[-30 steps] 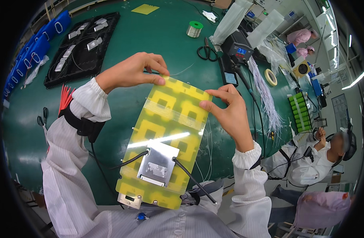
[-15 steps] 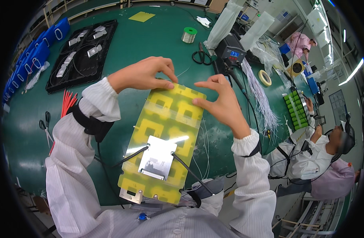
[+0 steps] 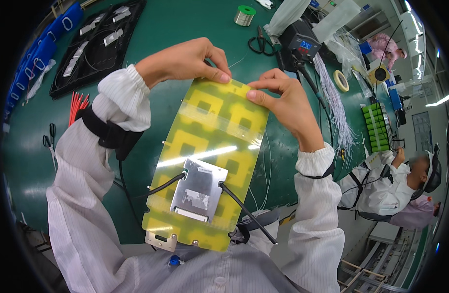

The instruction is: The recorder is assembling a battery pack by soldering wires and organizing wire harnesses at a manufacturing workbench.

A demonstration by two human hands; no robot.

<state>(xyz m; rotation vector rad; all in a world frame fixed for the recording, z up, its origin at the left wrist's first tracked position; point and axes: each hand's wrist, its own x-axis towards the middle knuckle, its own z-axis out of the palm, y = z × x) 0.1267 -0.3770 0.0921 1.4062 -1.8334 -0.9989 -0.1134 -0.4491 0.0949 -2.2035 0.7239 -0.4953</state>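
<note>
Both hands have drawn closer along the yellow panel's [image 3: 209, 146] far edge; left hand [image 3: 183, 61] and right hand [image 3: 283, 100] pinch it above the green counter [image 3: 185, 24].

Both forearms, in white sleeves, reach up from below. The left hand [image 3: 183, 61] curls palm-down, thumb and fingers pinched. The right hand [image 3: 283, 100] mirrors it, thumb pressing forward; its fingertips seem partly hidden.

Hands close in at the panel's top edge
Left hand [image 3: 185, 61] and right hand [image 3: 283, 100] have drawn together at 12 o'clock on the yellow panel [image 3: 209, 146].
</note>
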